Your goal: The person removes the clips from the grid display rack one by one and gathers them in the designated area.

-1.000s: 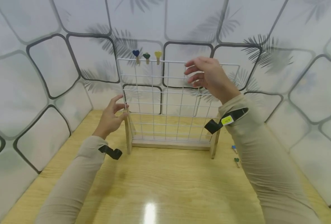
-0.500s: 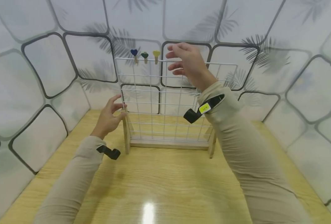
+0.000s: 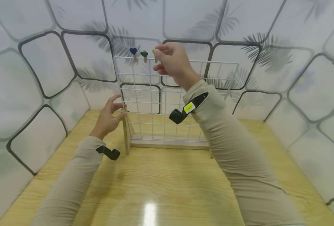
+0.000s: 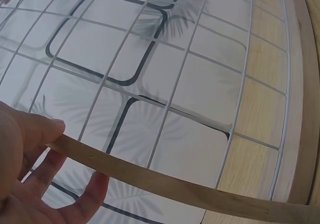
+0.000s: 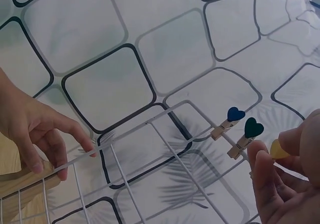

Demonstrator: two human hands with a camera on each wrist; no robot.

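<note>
A white wire grid panel (image 3: 167, 102) stands upright in a wooden stand (image 3: 167, 144) on the table. Three small wooden clothespins with hearts sit along its top wire: a blue-heart clothespin (image 5: 235, 115), a green-heart clothespin (image 5: 252, 129) and a yellow-heart clothespin (image 5: 280, 150). My right hand (image 3: 174, 61) pinches the yellow one between thumb and fingers, partly hiding it. At the left side, my left hand (image 3: 108, 117) grips the top of the stand's wooden post (image 4: 150, 180), thumb on one side and fingers on the other.
The light wood table (image 3: 161, 185) spreads in front of the rack. Behind and beside it hangs a patterned fabric (image 3: 240, 25) with dark outlines and leaf prints. Black straps (image 3: 193, 105) circle the wrists.
My right hand has moved left along the top wire from the right part of the grid and now pinches the yellow-heart clothespin. My left hand stays at the post.
</note>
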